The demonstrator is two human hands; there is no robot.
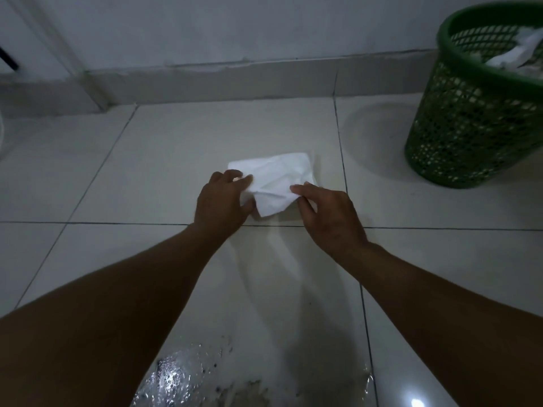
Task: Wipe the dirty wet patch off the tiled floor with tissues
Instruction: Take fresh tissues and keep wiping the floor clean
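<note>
Head view: both hands, left hand (221, 201) and right hand (329, 212), pinch white tissue (273, 183) on far tile, likely folding pad for wiping. Wet patch (205, 377) near, untouched. Green basket (476, 113) handy for waste.

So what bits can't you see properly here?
- Wet patch: head view, cut off by the bottom edge.
- Green basket: cut off by the right edge.
- Floor under the tissue: hidden by it.
- Left hand and right hand: palms face away.
</note>
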